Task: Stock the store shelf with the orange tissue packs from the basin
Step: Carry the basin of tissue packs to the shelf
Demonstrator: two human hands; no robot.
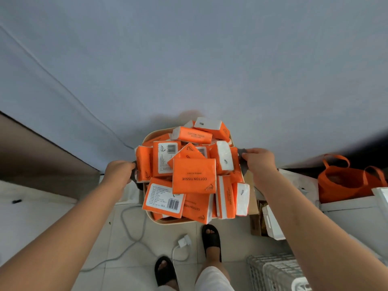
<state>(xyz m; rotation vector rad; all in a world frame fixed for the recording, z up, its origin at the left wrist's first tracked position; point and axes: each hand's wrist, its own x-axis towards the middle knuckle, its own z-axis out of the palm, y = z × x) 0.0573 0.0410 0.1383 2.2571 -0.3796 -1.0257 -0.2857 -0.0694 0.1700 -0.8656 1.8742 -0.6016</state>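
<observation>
A cream basin (168, 221) hangs in the air in front of me, heaped with several orange tissue packs (194, 175) marked COTTON TISSUE. My left hand (119, 172) grips the dark handle on the basin's left side. My right hand (259, 162) grips the dark handle on its right side. Some packs lie with the barcode side up, others stand on edge. No store shelf shows clearly in the head view.
A pale wall fills the top. Below lie a tiled floor with a grey cable (134, 234) and a white plug (184, 241), my feet in black slippers (212, 242), cardboard boxes (257, 221), a wire basket (273, 271) and an orange bag (348, 181) at right.
</observation>
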